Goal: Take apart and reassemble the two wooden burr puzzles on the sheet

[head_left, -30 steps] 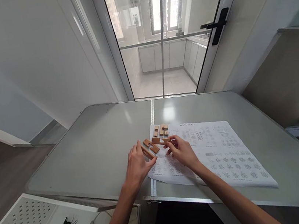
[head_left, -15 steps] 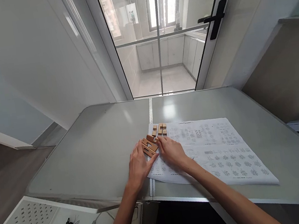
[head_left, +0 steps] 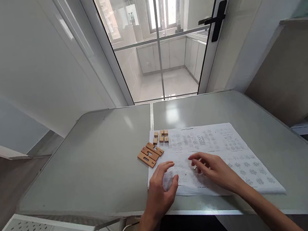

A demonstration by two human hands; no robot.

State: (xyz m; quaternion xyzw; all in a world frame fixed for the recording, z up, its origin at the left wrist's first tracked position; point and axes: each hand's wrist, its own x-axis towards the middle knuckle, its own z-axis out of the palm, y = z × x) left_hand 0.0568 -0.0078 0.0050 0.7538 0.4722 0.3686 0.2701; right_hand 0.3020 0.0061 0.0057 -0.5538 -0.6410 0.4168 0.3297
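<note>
Grey tabletop (head_left: 102, 157) bears wooden pieces (head_left: 154, 156) near the left hand (head_left: 160, 195).

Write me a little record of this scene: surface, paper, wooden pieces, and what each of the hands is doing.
Surface: grey table
Paper: printed sheet with rows of small diagrams
Flat set: three wooden cut-out pieces, side by side across the sheet's left edge
Small set: little wooden blocks near the sheet's far left corner
Left hand: thumb and fingers apart, holding nothing visible
Right hand: over the sheet, fingers curled; any grip unclear
</note>
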